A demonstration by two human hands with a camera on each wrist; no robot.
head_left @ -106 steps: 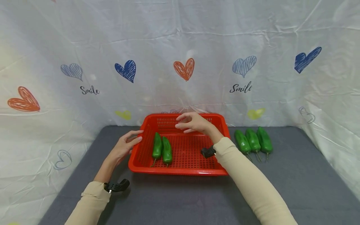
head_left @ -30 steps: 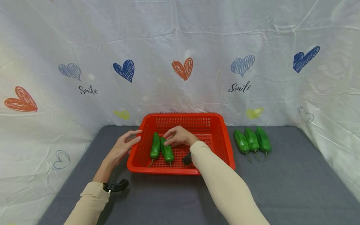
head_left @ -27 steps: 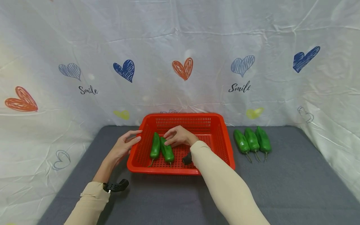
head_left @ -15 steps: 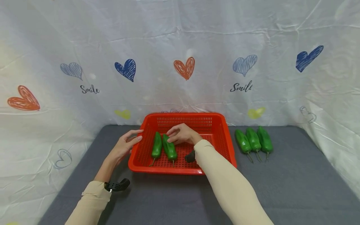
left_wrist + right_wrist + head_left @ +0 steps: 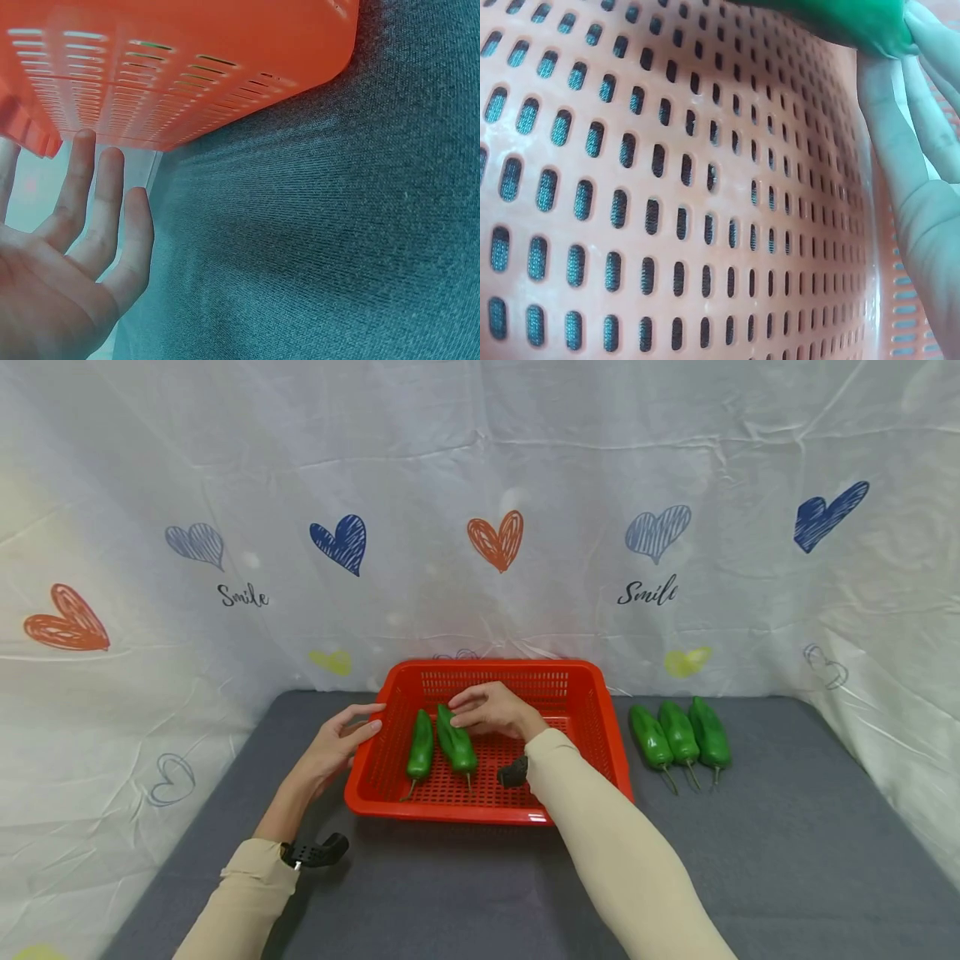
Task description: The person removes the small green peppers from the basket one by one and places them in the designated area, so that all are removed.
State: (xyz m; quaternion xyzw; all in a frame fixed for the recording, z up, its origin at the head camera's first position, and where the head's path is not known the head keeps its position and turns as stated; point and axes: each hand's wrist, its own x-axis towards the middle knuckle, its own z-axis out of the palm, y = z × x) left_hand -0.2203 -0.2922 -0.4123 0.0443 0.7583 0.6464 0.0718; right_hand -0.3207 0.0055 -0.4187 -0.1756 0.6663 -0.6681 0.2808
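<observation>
Here you have the green pepper [image 5: 459, 750] by its stemless end, right hand [image 5: 497, 710] with thumb and fingers clamped on it, inside the red basket [image 5: 465, 812], just right of a second pepper [image 5: 422, 750]! Over on the other side, your left hand [image 5: 330, 747] sits with fingers loosely apart, tips at the basket's left rim (three more peppers [image 5: 679, 735] lie side by side on the grey cloth [image 5: 795, 835], right of the basket)

Pinched green pepper [image 5: 457, 746], stem nearest, inside red slotted basket [image 5: 450, 811]
</observation>
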